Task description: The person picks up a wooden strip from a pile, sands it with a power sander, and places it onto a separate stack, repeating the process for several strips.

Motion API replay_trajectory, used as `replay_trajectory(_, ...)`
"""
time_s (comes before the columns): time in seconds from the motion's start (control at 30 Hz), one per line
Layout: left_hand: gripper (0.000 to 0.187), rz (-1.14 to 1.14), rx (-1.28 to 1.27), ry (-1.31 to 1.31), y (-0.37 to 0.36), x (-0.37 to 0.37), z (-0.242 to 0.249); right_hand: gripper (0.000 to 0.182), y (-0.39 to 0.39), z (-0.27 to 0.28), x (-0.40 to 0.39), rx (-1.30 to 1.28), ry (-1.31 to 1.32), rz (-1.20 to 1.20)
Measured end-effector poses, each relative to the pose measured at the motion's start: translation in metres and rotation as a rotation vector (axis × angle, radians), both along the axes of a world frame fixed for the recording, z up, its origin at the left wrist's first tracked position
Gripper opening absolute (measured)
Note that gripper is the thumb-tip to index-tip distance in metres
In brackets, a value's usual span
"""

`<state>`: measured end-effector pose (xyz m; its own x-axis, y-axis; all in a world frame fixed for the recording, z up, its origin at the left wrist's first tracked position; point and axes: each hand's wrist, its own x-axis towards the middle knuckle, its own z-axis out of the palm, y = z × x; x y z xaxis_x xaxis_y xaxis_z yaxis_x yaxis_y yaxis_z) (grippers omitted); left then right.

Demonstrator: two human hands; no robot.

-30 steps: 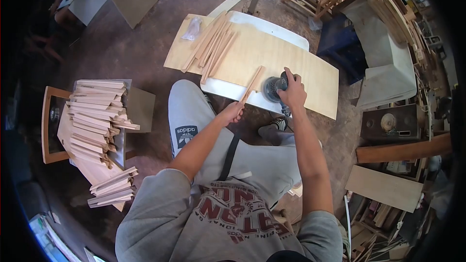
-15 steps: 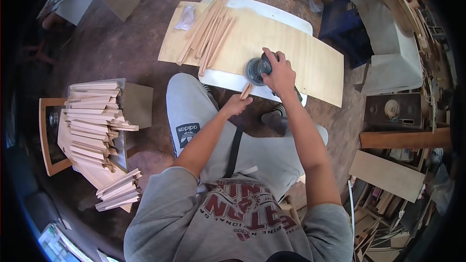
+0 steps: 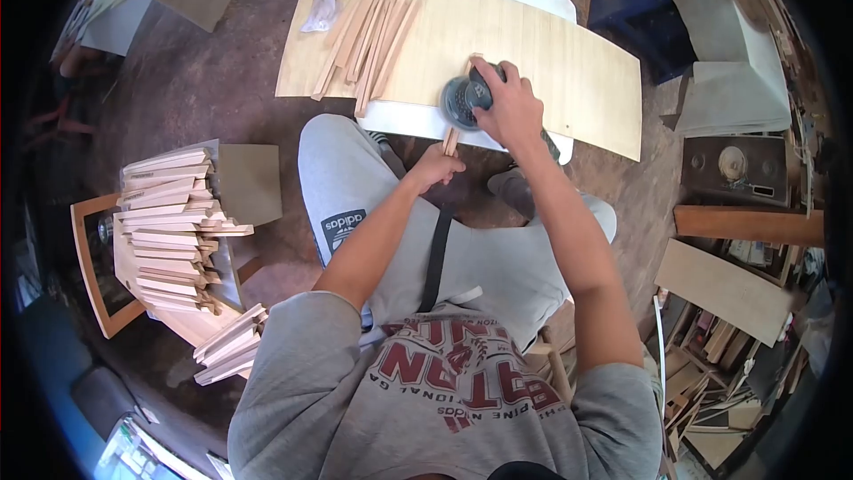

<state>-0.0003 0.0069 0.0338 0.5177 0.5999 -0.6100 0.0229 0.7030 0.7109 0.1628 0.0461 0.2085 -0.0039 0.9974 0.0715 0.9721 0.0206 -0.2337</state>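
Observation:
My left hand (image 3: 434, 167) is closed round the near end of a wooden strip (image 3: 451, 141), just off the front edge of the low table. The strip runs under a round power sander (image 3: 459, 103), and its far tip shows beyond the tool. My right hand (image 3: 513, 110) grips the sander from above, on the plywood board (image 3: 586, 89). Several loose wooden strips (image 3: 378, 34) lie on the board to the left of the sander, beside a clear plastic bag (image 3: 322, 9).
Stacked wooden strips (image 3: 169, 231) rest on a low support at the left, near a wooden frame (image 3: 78, 258). A blue stool (image 3: 633, 13) stands beyond the table at the right. Boards and scrap wood (image 3: 724, 293) fill the right side.
The camera view has shifted, so the table appears higher. The strip now lies under the sander with its far tip showing beyond it; both hands keep their grips.

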Motion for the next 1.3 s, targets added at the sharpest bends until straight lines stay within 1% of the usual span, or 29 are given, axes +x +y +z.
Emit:
replay_trajectory(0.07,0.025,-0.021,-0.011,-0.012,0.001,-0.001,-0.002,0.086,0.014,-0.002,0.002,0.011,-0.019,-0.003)
replay_trajectory(0.17,0.025,0.015,-0.044,-0.021,0.0,-0.001,-0.003,0.085,0.03,-0.008,0.01,0.016,-0.051,-0.025)
replay_trajectory(0.27,0.025,0.017,-0.061,-0.025,0.001,-0.001,-0.001,0.085,0.026,-0.006,0.01,0.0,-0.034,-0.017)
replay_trajectory(0.37,0.025,0.017,-0.07,-0.031,0.001,-0.002,0.001,0.087,0.002,0.001,0.0,-0.009,-0.038,0.037)
replay_trajectory(0.47,0.025,-0.002,-0.055,0.001,0.002,-0.002,0.003,0.088,0.003,-0.003,0.001,0.002,-0.032,0.039)
replay_trajectory(0.6,0.024,0.006,-0.053,-0.007,0.001,-0.002,0.003,0.086,0.032,-0.007,0.011,0.012,-0.037,-0.037)
replay_trajectory(0.67,0.025,0.011,-0.036,-0.017,0.001,-0.001,0.001,0.085,0.038,-0.007,0.011,-0.008,-0.06,-0.038)
replay_trajectory(0.73,0.024,0.006,-0.041,-0.022,0.001,-0.001,0.0,0.085,0.03,-0.002,0.006,-0.024,-0.079,-0.017)
replay_trajectory(0.87,0.024,0.027,-0.061,-0.038,0.0,-0.001,-0.003,0.088,-0.003,0.004,-0.006,-0.046,-0.023,-0.002)
replay_trajectory(0.97,0.023,0.044,-0.016,-0.055,-0.001,0.0,-0.006,0.092,-0.019,0.003,-0.006,-0.066,0.021,-0.02)
replay_trajectory(1.07,0.025,0.02,-0.025,-0.061,-0.002,0.0,-0.008,0.092,-0.007,0.003,0.001,-0.073,0.024,-0.073)
replay_trajectory(1.1,0.025,0.021,-0.029,-0.052,0.0,0.0,-0.005,0.091,0.0,0.0,0.004,-0.013,0.018,-0.062)
replay_trajectory(1.2,0.024,0.01,-0.033,-0.024,0.0,-0.001,0.002,0.09,0.029,-0.006,0.014,0.018,0.0,-0.074)
replay_trajectory(1.3,0.022,0.003,-0.026,-0.013,0.003,0.0,0.002,0.089,0.061,-0.007,0.027,-0.017,-0.028,-0.11)
